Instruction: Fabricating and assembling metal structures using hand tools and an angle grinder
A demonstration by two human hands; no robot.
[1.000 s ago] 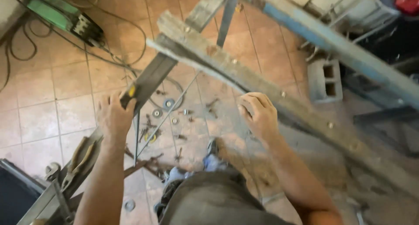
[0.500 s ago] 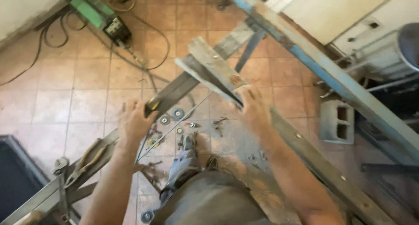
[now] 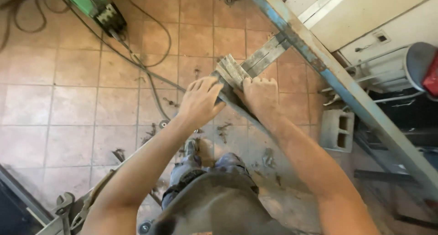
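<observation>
Both hands clamp the grey metal bar's [image 3: 233,75] end, left hand [image 3: 199,102] and right hand [image 3: 260,94], above dusty terracotta floor tiles [image 3: 77,107]; concrete block [image 3: 336,130] sits right.

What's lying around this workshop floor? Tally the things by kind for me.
Grey metal bars under the hands: 1
Blue metal beams: 1
Green machines: 1
Concrete blocks: 1
Wrenches: 1
Total: 5

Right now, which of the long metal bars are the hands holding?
The short grey bar in the middle, gripped by the left hand and right hand. The long blue bar beside it is painted and untouched.
</observation>
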